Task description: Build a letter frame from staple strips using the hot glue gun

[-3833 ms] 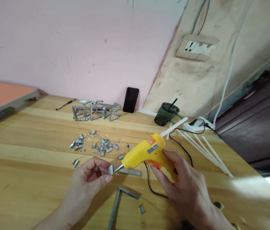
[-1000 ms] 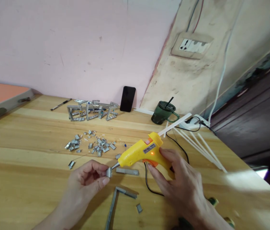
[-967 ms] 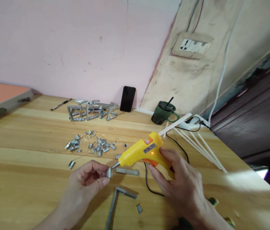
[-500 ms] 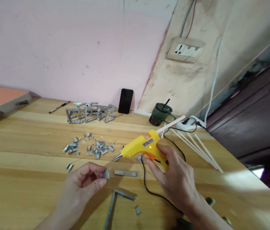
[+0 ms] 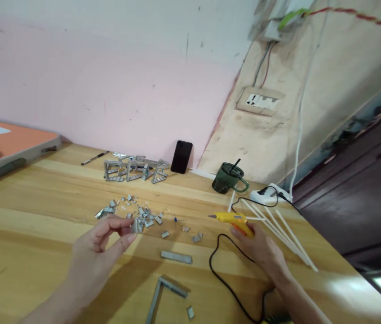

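Between the thumb and fingers of my left hand (image 5: 99, 252) is a small grey metal piece (image 5: 137, 226), held above the table. My right hand (image 5: 261, 249) grips a yellow glue gun (image 5: 231, 218) by its handle, the nozzle pointing left. A white glue stick sticks out of its back. A pile of small metal pieces (image 5: 145, 216) lies just beyond my left hand. Nearer me, a flat grey strip (image 5: 176, 257) and an L-shaped metal strip (image 5: 166, 285) rest on the wood, with a single loose piece (image 5: 190, 312) beside the L.
Several metal frames (image 5: 133, 170) stand near the wall, by a leaning black phone (image 5: 181, 156). A green mug (image 5: 228, 177), a white power strip (image 5: 269, 193) and white glue sticks (image 5: 285, 234) are at the right. The gun's black cord (image 5: 222, 281) loops across the table. An orange box (image 5: 15, 139) sits at left.
My right hand has drawn the glue gun away to the right, its nozzle now apart from the metal piece. My left hand, still pinching the piece, has shifted left. The view has tilted up.
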Tool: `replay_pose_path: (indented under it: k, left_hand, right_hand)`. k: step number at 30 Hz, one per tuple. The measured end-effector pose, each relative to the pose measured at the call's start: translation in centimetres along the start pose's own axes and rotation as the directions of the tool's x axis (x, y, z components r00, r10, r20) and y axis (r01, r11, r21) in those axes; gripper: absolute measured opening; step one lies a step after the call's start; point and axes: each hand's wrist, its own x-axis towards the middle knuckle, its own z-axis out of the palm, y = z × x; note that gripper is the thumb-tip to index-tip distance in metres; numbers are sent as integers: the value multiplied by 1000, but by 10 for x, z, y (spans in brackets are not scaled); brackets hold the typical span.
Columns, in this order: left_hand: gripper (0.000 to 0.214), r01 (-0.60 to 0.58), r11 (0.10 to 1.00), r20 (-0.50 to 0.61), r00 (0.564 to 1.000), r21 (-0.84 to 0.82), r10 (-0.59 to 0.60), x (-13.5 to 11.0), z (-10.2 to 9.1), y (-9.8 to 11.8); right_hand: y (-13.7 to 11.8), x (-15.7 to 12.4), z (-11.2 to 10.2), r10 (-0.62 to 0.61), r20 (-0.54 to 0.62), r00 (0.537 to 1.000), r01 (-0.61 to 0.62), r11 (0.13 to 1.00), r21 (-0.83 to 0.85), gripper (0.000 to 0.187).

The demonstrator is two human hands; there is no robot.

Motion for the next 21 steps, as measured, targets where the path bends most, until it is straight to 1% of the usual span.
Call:
replay_pose_path:
  k: [2,3,4,7,10,11,13,14,15,16,17,18,19,20,21]
  left_hand:
    - [8,-77,991,49,996,107,73,-7,-3,-8]
    - [6,-113,980,98,990,166,97,-11,-6,-14]
    - [7,-157,966,189,975,205,118,-15,-8,-21]
    - [11,-254,944,282,941,212,190,-26,-13,-40]
    - [13,-306,929,366,905,208,216,-35,-14,-55]
    - [13,-325,924,394,890,199,228,-37,-14,-58]
    - [12,-388,908,424,857,157,293,-41,-10,-64]
    - [11,-420,898,433,840,135,328,-42,-9,-66]
    - [11,-446,888,438,825,114,358,-43,-7,-68]
    - [11,-464,880,439,814,97,381,-43,-5,-70]
    - [11,-479,874,437,805,79,402,-43,-4,-71]
    - [12,-488,871,436,799,66,414,-43,-3,-73]
    - [12,-495,867,438,793,55,424,-43,-3,-75]
    - [13,-503,863,437,787,48,435,-43,-3,-76]
    - [14,-512,858,433,784,44,445,-44,-3,-77]
  right_hand:
    - [1,-6,4,9,51,999,-8,1000,-28,61]
    - [0,-9,6,4,68,998,-1,999,-39,61]
    - [0,-11,9,-7,78,997,11,999,-53,59]
    - [3,-12,16,-60,85,995,68,993,-94,52]
    - [11,-10,15,-116,86,990,128,980,-154,49]
    - [12,-9,13,-146,67,987,156,971,-182,50]
    - [4,-9,5,-257,-4,966,250,945,-212,47]
    - [-6,-11,1,-340,-42,940,325,924,-202,43]
    - [-20,-14,-2,-431,-70,900,417,896,-155,34]
    - [-39,-20,-4,-514,-73,855,509,857,-73,28]
    - [-60,-26,-5,-598,-54,800,600,800,23,25]
    - [-83,-34,-4,-689,-29,724,687,718,108,24]
    - [-107,-42,-1,-772,30,635,760,632,153,23]
    - [-129,-50,3,-823,99,559,807,567,165,21]
    - [-149,-57,8,-842,160,516,828,538,161,21]
